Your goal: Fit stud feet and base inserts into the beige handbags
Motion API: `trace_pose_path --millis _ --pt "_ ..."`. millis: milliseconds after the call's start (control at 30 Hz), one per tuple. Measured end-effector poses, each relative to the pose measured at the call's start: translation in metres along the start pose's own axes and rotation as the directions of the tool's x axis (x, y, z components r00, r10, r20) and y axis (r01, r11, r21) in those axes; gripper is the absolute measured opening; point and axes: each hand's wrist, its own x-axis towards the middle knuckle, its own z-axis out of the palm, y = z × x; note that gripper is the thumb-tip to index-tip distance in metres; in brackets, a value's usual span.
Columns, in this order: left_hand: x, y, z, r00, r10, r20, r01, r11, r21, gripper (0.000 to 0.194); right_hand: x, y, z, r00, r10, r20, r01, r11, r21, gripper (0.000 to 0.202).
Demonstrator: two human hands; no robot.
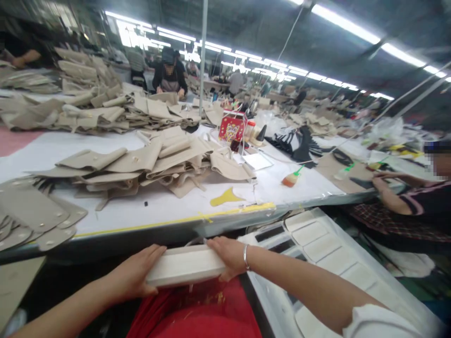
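Observation:
Between my two hands is a long off-white folded piece (186, 265), held level over my red apron (197, 314) and just in front of the table edge. My left hand (143, 272) grips its left end, fingers over the top and thumb below. At the right end, my right hand (229, 258) is closed on it the same way, a silver bracelet on the wrist. The underside of the piece is hidden, and its exact kind cannot be made out. To the right, beside my right forearm, a board (319, 213) carries rows of flat cream pieces (320, 246).
Beige cut pieces (141, 164) lie heaped on the white table (116, 213), with rounded grey-beige panels (35, 206) at left. A yellow scrap (227, 197) and an orange glue bottle (291, 178) lie nearer. One co-worker (426, 202) sits at right, another (169, 72) works across the table.

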Motion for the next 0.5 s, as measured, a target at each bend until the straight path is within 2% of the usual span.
trace_pose_path --millis 33,167,267,400,500 --pt "0.002 -0.005 0.003 1.000 0.011 -0.023 -0.012 1.000 -0.006 0.081 0.001 0.002 -0.002 1.000 0.004 0.012 -0.003 1.000 -0.014 0.103" --pt "0.014 -0.014 0.008 1.000 0.019 0.007 -0.019 1.000 0.006 0.083 0.006 0.013 -0.004 0.999 0.023 0.035 -0.023 1.000 -0.020 0.105" --pt "0.017 -0.010 0.004 0.999 0.013 0.039 -0.013 1.000 0.009 0.087 0.007 0.015 -0.003 0.998 0.028 0.058 -0.028 1.000 0.003 0.108" --pt "0.011 0.002 -0.008 0.991 -0.067 0.112 0.067 0.998 -0.001 0.088 0.003 0.012 -0.005 0.997 0.039 0.062 -0.043 0.997 0.064 0.117" --pt "0.005 0.008 -0.013 0.994 -0.064 0.093 0.069 0.996 -0.052 0.089 0.001 0.017 -0.014 0.997 0.022 0.074 -0.036 0.980 0.195 0.115"
